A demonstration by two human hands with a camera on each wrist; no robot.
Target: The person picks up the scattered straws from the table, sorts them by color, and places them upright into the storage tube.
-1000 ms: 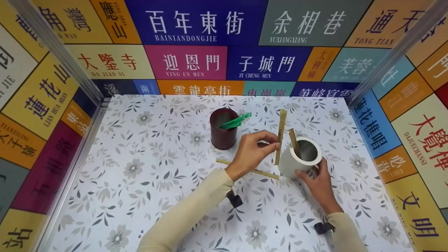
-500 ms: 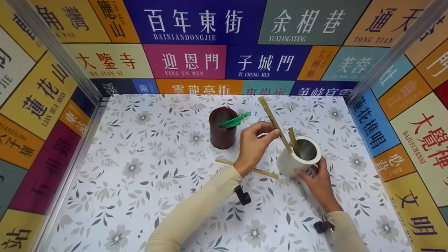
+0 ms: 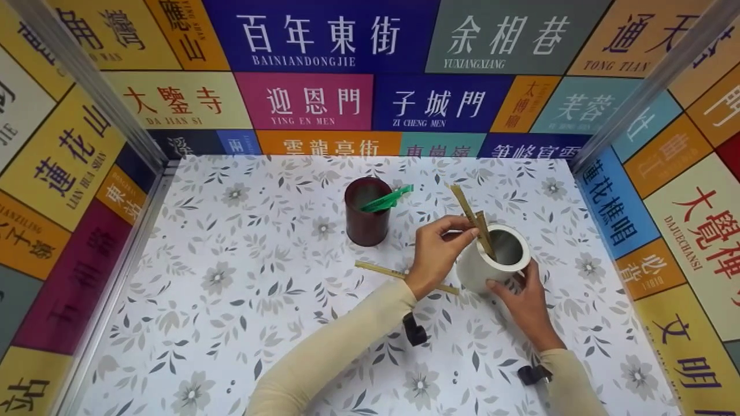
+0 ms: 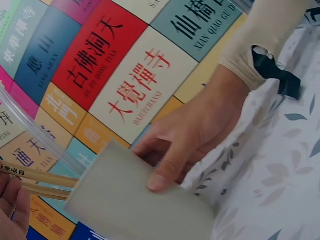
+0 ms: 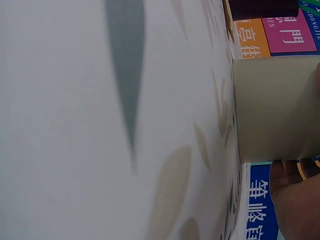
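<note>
My left hand (image 3: 440, 254) pinches a brown paper-wrapped straw (image 3: 459, 200) between thumb and fingers. The straw slants, its lower end at the mouth of a white cylindrical cup (image 3: 484, 276). Another wrapped straw (image 3: 481, 221) leans inside that cup, right beside the held one. Around the cup's near right side, my right hand (image 3: 525, 306) grips it with the thumb in front. The left wrist view shows printed wrappers on the held straw (image 4: 40, 175) and the right thumb on the cup wall (image 4: 135, 200). One more wrapped straw (image 3: 374, 267) lies on the table, partly behind my left wrist.
A dark red cup (image 3: 367, 226) stands to the left, behind my left hand, with green-wrapped pieces (image 3: 386, 200) sticking out over its rim. The table (image 3: 289, 323) has a floral cover. Panels with printed signs (image 3: 312, 101) enclose its back and sides.
My left hand has moved right and down, bringing the straw from upright beside the white cup to a slant at its mouth. My right hand keeps its grip on the cup.
</note>
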